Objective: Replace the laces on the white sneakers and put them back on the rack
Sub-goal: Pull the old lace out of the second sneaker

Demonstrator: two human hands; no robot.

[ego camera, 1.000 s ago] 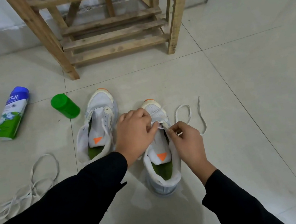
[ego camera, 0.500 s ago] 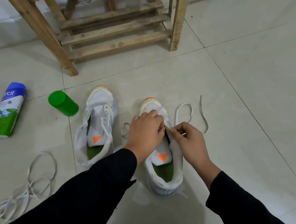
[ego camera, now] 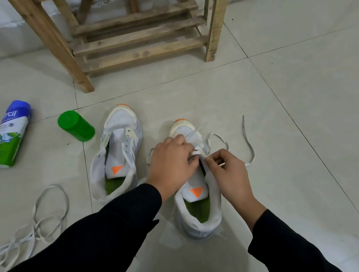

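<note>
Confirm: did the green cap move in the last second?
No. The green cap lies across the same vertical tile seam, just left of the unlaced sneaker toe, as before; only the camera shifted.

I am looking down at the left sneaker (ego camera: 119,153) and right sneaker (ego camera: 195,184) sitting side by side on the floor (ego camera: 305,96) before the rack (ego camera: 138,40) — my left hand (ego camera: 172,159) and right hand (ego camera: 229,172) meeting over the right one. A cap (ego camera: 77,126) and bottle (ego camera: 7,135) are lying farther left, loose laces (ego camera: 36,225) nearer me, a lace (ego camera: 253,152) trailing right.
</note>
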